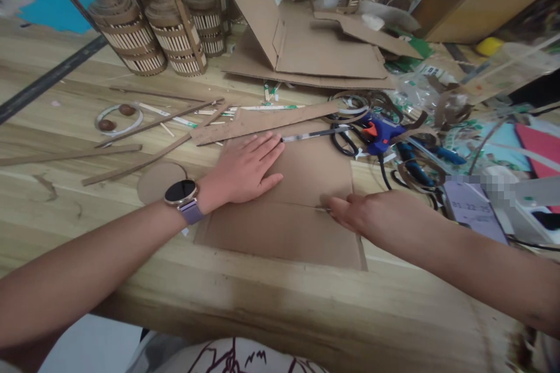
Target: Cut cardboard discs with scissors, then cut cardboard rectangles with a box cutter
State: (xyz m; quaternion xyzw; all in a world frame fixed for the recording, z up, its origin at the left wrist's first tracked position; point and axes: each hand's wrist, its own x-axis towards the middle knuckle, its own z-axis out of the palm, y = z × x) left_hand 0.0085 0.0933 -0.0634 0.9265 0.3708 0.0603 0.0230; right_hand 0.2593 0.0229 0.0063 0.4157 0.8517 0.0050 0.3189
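A piece of brown cardboard (284, 239) lies flat on the wooden table, with a thin line running across it. My left hand (247, 169) rests on the cardboard, fingers stretched out, pressing its upper left part. My right hand (365, 210) is at the sheet's right side, fingers closed round a thin-bladed cutter (322, 208). Only the tip shows, touching the cardboard at the line; the handle is hidden. Just beyond my left fingertips lies a pen (312, 134), and past it a long cardboard strip (271, 122).
Behind stand several slatted round containers (126, 35) and folded cardboard (324, 46). A blue glue gun (380, 133) and black scissors (343, 140) lie right of the sheet, near a phone (472, 210). Left are a cardboard disc (160, 179), thin strips (166, 157) and a white ring (102, 128).
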